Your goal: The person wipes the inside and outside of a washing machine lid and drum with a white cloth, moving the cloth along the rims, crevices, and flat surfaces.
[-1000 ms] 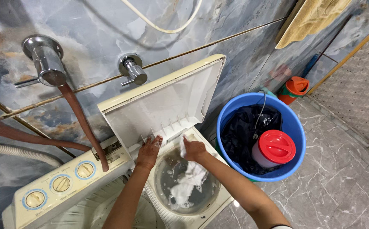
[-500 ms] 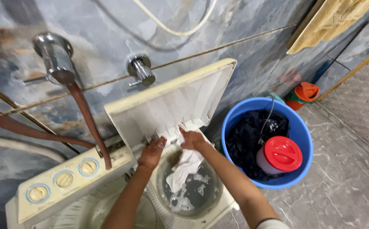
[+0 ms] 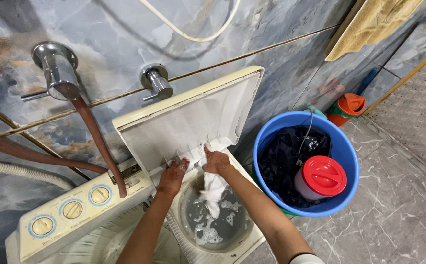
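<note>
My right hand (image 3: pixel 216 161) grips a wet white cloth (image 3: pixel 212 188) hanging below it over the soapy tub (image 3: pixel 222 225); my left hand (image 3: pixel 173 171), loosely curled, holds nothing I can see.

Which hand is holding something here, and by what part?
The right hand grips a wet white cloth by its top end, the rest hanging down over the soapy tub. The left hand is beside it; whether it grips the cloth cannot be told.

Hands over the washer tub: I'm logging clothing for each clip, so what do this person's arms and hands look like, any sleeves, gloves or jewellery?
Both forearms are bare, with no gloves. The left hand and right hand show no rings, watch or bracelet. Only a sliver of white sleeve shows on the right arm at the bottom edge of the picture.
</note>
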